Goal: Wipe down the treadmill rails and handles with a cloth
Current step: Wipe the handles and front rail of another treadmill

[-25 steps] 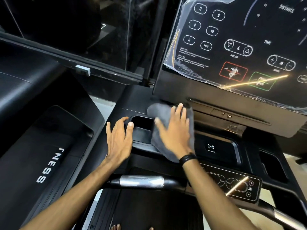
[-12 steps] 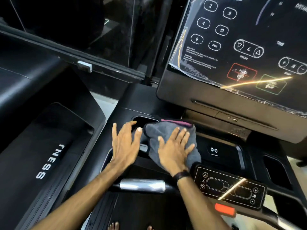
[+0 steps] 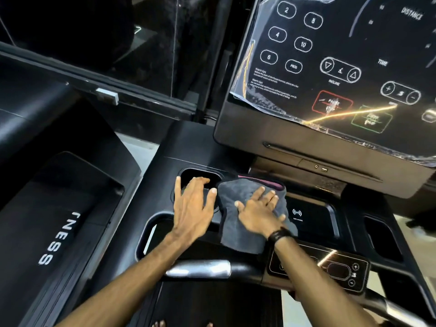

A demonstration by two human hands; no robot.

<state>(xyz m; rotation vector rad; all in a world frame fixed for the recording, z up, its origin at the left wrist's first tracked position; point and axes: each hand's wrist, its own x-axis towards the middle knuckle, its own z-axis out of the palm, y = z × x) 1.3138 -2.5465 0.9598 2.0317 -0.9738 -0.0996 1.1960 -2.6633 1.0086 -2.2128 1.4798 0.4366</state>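
Observation:
A grey cloth (image 3: 236, 234) with a pink edge lies on the black treadmill console tray (image 3: 155, 175), between the left cup holder (image 3: 200, 174) and the wireless charging pad (image 3: 309, 215). My right hand (image 3: 258, 213) presses flat on the cloth with straight fingers, a black band on its wrist. My left hand (image 3: 192, 206) rests flat on the tray over the cup holder's near edge, fingers spread, just left of the cloth. Below my forearms runs the handlebar with its silver grip sensor (image 3: 200, 269).
The tilted display panel (image 3: 330, 67), still under plastic film, overhangs the tray at upper right. A small control pad (image 3: 335, 270) sits by my right forearm; a second cup holder (image 3: 382, 237) is at right. Another black treadmill (image 3: 54, 220) stands to the left.
My right hand drew the cloth down from under the display to the tray's front, then slid it slightly back up and right. My left hand stayed by the cup holder.

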